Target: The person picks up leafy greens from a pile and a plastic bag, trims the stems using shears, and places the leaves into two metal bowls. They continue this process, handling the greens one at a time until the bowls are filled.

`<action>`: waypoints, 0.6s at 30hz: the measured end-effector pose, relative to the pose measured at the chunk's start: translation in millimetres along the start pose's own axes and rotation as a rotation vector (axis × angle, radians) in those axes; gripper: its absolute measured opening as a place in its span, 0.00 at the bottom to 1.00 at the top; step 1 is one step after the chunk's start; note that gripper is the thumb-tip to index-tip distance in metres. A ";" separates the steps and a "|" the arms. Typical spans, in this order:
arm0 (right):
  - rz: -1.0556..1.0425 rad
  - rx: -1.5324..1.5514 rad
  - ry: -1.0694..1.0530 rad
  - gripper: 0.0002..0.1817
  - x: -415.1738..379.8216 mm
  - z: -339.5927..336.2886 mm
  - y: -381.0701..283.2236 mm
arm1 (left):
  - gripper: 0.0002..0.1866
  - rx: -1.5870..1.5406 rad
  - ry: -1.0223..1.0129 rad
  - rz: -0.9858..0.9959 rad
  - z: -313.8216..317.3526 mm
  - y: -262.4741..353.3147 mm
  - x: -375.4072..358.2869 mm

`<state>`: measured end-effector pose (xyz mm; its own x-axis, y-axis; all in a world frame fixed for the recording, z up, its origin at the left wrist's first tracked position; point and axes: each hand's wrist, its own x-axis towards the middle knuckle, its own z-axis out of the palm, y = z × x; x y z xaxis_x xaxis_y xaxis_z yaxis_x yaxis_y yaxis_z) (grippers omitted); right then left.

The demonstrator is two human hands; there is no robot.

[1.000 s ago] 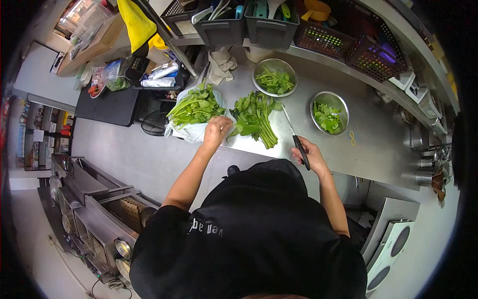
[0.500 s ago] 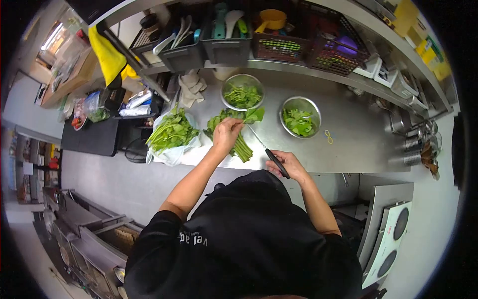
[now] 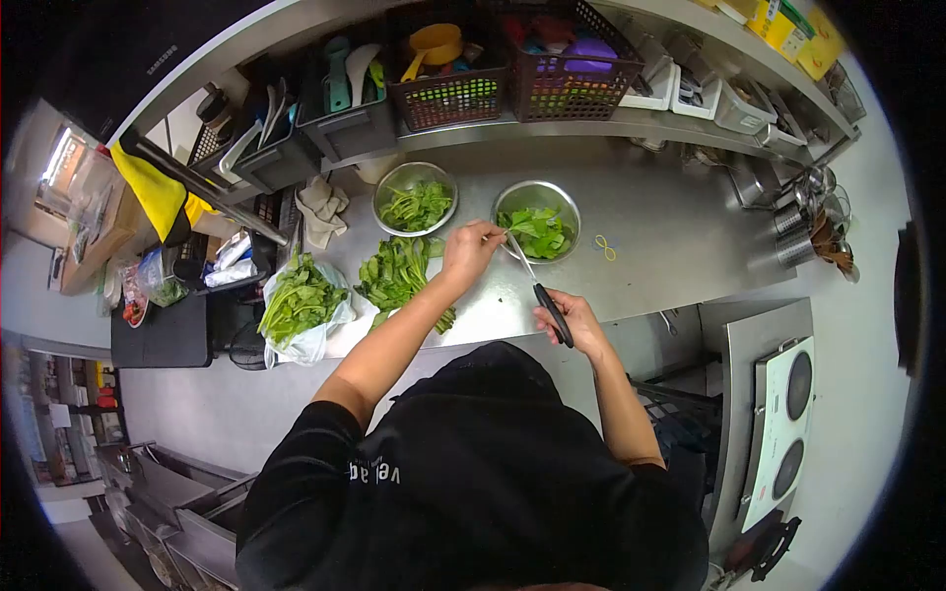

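My left hand [image 3: 470,254] pinches the stem of a leafy sprig [image 3: 522,225] at the left rim of the right steel bowl [image 3: 575,209], which holds loose green leaves. In my right hand [image 3: 572,321] is a black-handled knife or pair of scissors [image 3: 550,307], its metal end pointing up to the sprig and the bowl's edge. The left steel bowl [image 3: 378,209] contains cut greens. A bunch of greens [image 3: 392,272] lies on the counter, partly behind my left forearm. Further left, more greens [image 3: 301,300] rest on a white plastic bag [image 3: 313,345].
A yellow rubber band [image 3: 605,248] lies right of the bowls. A beige cloth [image 3: 321,210] is at the left. Utensil baskets [image 3: 453,97] stand on the shelf above the counter. A two-plate hob [image 3: 778,428] is at the lower right.
My left hand has moved from over the greens bunch to the right bowl with the sprig. My right hand's tool has followed it, now at that bowl's rim. The camera view has shifted.
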<state>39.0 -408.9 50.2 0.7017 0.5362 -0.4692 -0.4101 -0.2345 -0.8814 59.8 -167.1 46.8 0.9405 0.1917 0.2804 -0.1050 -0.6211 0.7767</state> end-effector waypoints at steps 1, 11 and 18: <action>-0.015 0.044 0.021 0.26 0.5 -4.4 2.8 | 0.06 0.014 -0.022 -0.029 5.1 2.6 3.9; -0.022 -0.047 0.131 0.26 17.4 -12.9 10.6 | 0.08 0.011 0.018 -0.097 14.3 -26.7 1.2; -0.177 -0.123 0.044 0.23 39.9 5.7 23.4 | 0.06 0.346 0.430 -0.178 -120.7 -102.7 -109.2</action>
<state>54.1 -388.4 11.2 0.7820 0.5428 -0.3063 -0.2061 -0.2386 -0.9490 -71.1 -32.5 4.5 0.7110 0.5623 0.4223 0.2222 -0.7494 0.6238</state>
